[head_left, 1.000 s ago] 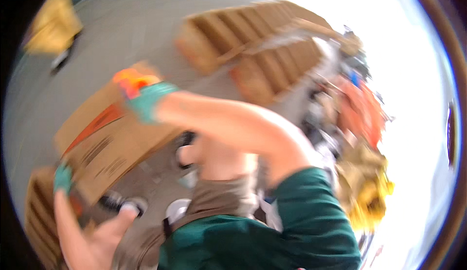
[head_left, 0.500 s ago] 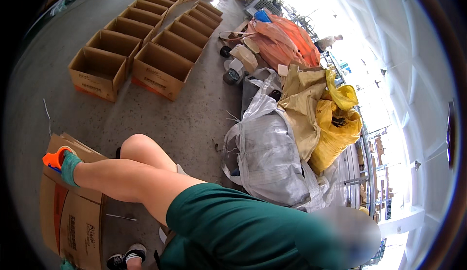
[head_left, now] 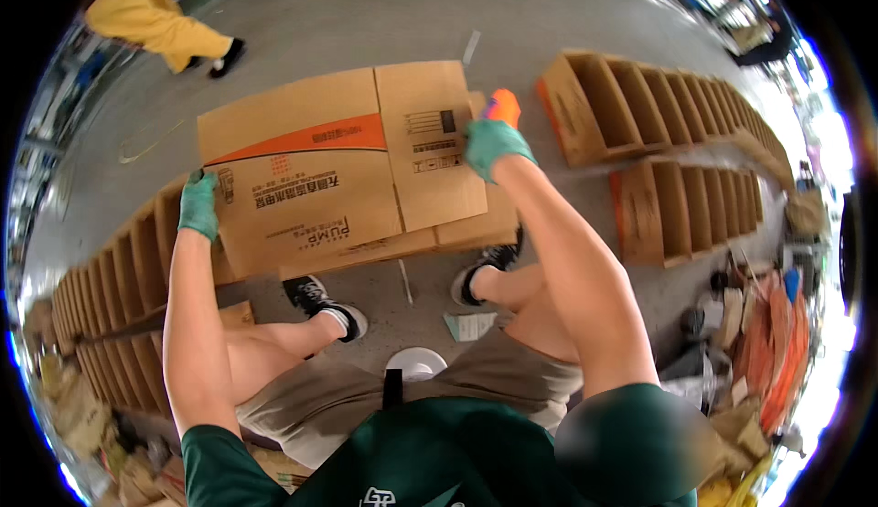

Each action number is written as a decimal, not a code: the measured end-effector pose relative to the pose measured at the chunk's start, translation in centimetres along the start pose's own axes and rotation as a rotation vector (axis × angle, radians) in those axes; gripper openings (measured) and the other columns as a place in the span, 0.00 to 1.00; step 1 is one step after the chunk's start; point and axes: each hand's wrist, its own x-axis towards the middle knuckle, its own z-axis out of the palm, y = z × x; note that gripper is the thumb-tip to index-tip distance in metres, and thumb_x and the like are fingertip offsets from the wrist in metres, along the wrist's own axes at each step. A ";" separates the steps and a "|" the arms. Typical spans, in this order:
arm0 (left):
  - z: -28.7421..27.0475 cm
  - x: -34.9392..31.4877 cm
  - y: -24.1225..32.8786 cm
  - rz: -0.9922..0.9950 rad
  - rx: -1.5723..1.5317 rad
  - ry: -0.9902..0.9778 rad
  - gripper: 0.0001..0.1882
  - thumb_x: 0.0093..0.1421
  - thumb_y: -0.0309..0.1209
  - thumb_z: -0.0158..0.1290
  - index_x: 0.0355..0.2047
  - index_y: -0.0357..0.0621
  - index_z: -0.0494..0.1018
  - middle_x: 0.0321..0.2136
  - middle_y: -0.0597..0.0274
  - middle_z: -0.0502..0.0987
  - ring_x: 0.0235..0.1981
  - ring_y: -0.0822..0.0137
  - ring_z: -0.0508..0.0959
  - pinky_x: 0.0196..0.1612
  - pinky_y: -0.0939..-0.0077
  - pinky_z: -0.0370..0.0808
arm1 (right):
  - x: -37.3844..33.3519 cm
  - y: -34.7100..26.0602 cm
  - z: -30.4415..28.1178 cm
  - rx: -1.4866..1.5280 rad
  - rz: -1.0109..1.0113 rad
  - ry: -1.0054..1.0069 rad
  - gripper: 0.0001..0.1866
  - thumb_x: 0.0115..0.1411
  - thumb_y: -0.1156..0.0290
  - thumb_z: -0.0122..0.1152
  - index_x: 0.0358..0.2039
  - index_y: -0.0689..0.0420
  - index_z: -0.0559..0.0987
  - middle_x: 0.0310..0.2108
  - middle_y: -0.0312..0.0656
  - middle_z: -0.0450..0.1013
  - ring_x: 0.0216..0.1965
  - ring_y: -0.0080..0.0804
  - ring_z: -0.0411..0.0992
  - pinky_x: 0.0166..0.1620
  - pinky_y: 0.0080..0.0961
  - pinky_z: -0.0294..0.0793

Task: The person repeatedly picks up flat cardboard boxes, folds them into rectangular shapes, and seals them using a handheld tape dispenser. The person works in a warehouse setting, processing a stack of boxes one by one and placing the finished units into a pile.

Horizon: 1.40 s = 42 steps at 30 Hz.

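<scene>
Carton (head_left: 352, 173), flat, long axis crosswise, stripe (head_left: 338, 135) tapering left

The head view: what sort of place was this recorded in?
Probably a warehouse or factory floor: open cardboard boxes stand in rows on a bare grey floor, with an orange sack among clutter at the right.

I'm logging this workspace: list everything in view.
Flattened carton: at least one, brown with orange band, centre
Handheld tool: one, mostly orange, carton's right edge
Open cartons: many, brown, left and right
Sacks: several, orange, tan, yellow, lower right
Paper: one, pale, lower centre
Round object: one, white, lower centre
Other person: one, yellow clothes, upper left
Shoes: two, black-and-white, below carton
Left hand: one, green-gloved, gripping carton's left edge
Right hand: one, green-gloved, holding tool
</scene>
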 end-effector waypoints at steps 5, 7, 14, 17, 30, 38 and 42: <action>-2.9 -2.7 0.7 0.208 -0.140 0.131 0.17 0.60 0.21 0.46 0.48 0.44 0.76 0.37 0.66 0.79 0.35 0.69 0.79 0.40 0.71 0.78 | 0.1 0.1 6.0 -0.310 -0.198 -0.096 0.18 0.61 0.56 0.54 0.47 0.50 0.81 0.51 0.44 0.77 0.52 0.45 0.74 0.54 0.40 0.72; -5.3 -2.9 0.8 0.234 -0.104 0.195 0.19 0.59 0.19 0.46 0.49 0.44 0.77 0.39 0.66 0.79 0.38 0.70 0.79 0.42 0.70 0.78 | -2.3 -2.7 4.4 -0.420 -0.228 -0.158 0.23 0.64 0.49 0.50 0.52 0.48 0.79 0.53 0.39 0.76 0.56 0.40 0.72 0.58 0.37 0.69; -5.1 -4.3 1.2 0.372 0.014 0.246 0.20 0.57 0.18 0.49 0.50 0.39 0.74 0.36 0.68 0.76 0.34 0.73 0.72 0.42 0.78 0.71 | -6.3 -8.5 -7.0 0.105 -0.327 0.796 0.14 0.60 0.63 0.62 0.46 0.46 0.79 0.44 0.39 0.76 0.46 0.46 0.75 0.49 0.48 0.72; -3.6 -5.6 2.3 0.391 -0.029 0.224 0.20 0.56 0.17 0.48 0.50 0.36 0.74 0.40 0.64 0.78 0.38 0.72 0.74 0.46 0.78 0.72 | -7.0 -10.9 -9.9 -0.029 -0.397 1.039 0.30 0.56 0.64 0.65 0.60 0.42 0.71 0.63 0.42 0.61 0.65 0.58 0.57 0.60 0.63 0.61; -4.2 -6.9 2.2 0.395 0.098 0.187 0.22 0.53 0.15 0.50 0.50 0.38 0.73 0.36 0.67 0.78 0.34 0.75 0.75 0.42 0.76 0.74 | -7.3 -14.5 -5.9 0.207 -0.762 0.782 0.17 0.50 0.77 0.61 0.42 0.63 0.75 0.62 0.58 0.61 0.66 0.66 0.55 0.69 0.51 0.58; -2.8 -7.9 1.6 0.359 0.026 0.134 0.24 0.54 0.13 0.50 0.52 0.37 0.73 0.44 0.64 0.79 0.45 0.71 0.76 0.53 0.75 0.71 | -6.5 -12.5 -10.3 -0.103 -0.227 0.987 0.30 0.54 0.74 0.59 0.60 0.51 0.72 0.64 0.47 0.62 0.69 0.62 0.51 0.69 0.56 0.51; -3.1 -7.3 0.4 0.336 0.098 0.186 0.23 0.55 0.13 0.50 0.52 0.37 0.73 0.44 0.65 0.79 0.45 0.72 0.76 0.54 0.76 0.71 | -6.3 -11.5 -9.0 0.067 -0.397 0.970 0.32 0.53 0.75 0.59 0.61 0.51 0.71 0.66 0.47 0.60 0.69 0.66 0.49 0.69 0.60 0.49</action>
